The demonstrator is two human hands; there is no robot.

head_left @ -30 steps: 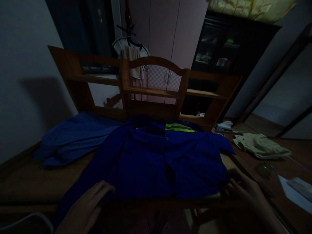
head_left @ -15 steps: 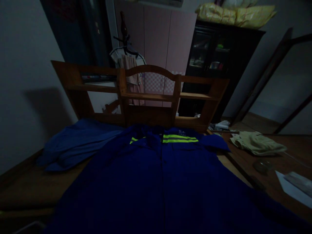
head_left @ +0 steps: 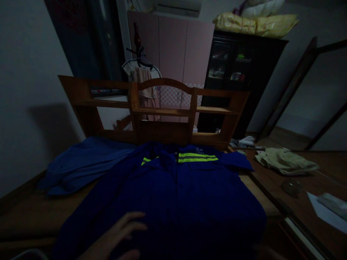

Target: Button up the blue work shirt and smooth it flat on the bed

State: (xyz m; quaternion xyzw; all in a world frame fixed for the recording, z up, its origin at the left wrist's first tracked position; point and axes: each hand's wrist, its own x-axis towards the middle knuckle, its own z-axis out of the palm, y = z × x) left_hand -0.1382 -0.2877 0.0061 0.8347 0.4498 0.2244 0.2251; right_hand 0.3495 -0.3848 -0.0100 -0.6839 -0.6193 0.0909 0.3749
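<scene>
A dark blue work jacket [head_left: 184, 195] with yellow-green reflective stripes [head_left: 197, 157] lies spread flat, front up, on a wooden surface [head_left: 32, 220]. My left hand [head_left: 116, 236] rests flat on its lower left part, fingers stretched out and slightly apart. My right hand is out of the picture; only a dim shape shows at the bottom right edge.
A second blue garment [head_left: 84, 162] lies crumpled at the left. A wooden shelf frame [head_left: 162, 108] stands behind the jacket. At the right lie a beige folded garment [head_left: 286, 161], a small glass dish [head_left: 291, 186] and white papers [head_left: 328, 209]. Wardrobes stand at the back.
The jacket has been pulled open and laid flat, so the reflective stripes show. Both hands left the view half a second ago; now my left hand lies on the jacket again.
</scene>
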